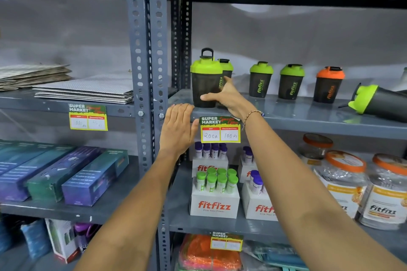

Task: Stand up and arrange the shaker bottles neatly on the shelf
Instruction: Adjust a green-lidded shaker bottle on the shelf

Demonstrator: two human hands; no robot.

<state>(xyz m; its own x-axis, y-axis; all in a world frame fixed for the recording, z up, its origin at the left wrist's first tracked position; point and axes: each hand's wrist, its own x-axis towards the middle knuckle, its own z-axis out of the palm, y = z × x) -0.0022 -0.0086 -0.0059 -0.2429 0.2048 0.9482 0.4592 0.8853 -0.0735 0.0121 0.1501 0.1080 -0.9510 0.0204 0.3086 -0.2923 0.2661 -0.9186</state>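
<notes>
Grey shelf (308,116), rear green shaker (226,68) half hidden, right hand (226,99)

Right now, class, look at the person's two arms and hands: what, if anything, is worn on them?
Both forearms are bare, with no sleeves or gloves in view. The right hand has a thin beaded bracelet at the wrist, its beads pale and coppery with one blue bead. The left hand shows no ring or band.
</notes>
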